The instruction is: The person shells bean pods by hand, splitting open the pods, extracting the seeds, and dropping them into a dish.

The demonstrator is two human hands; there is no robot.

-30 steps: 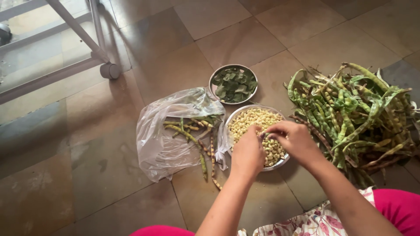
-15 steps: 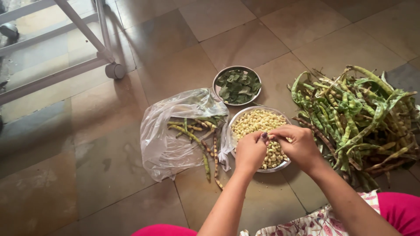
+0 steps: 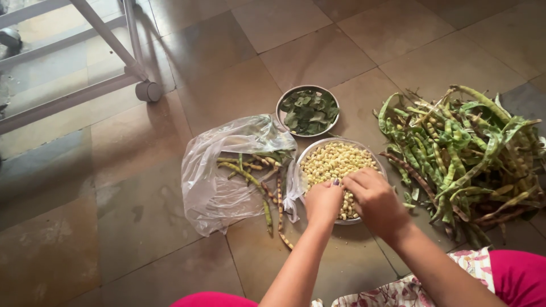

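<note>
Both hands meet over the near rim of a steel bowl (image 3: 310, 156) full of pale shelled beans (image 3: 335, 162), on the floor. Left hand (image 3: 323, 202) and right hand (image 3: 375, 202) are curled, fingertips pinched together; can't tell what they grip. Right: heap of green and brown bean pods (image 3: 466, 153). Left: clear plastic bag (image 3: 219, 187) with pods. Far: small bowl of leaves (image 3: 307, 111).

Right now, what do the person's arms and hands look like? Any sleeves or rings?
Both arms are bare, with no sleeves in view. The left hand has a dark-painted fingernail. The right hand shows no ring or bracelet that I can see. Bright pink trousers and flowery cloth lie below.
</note>
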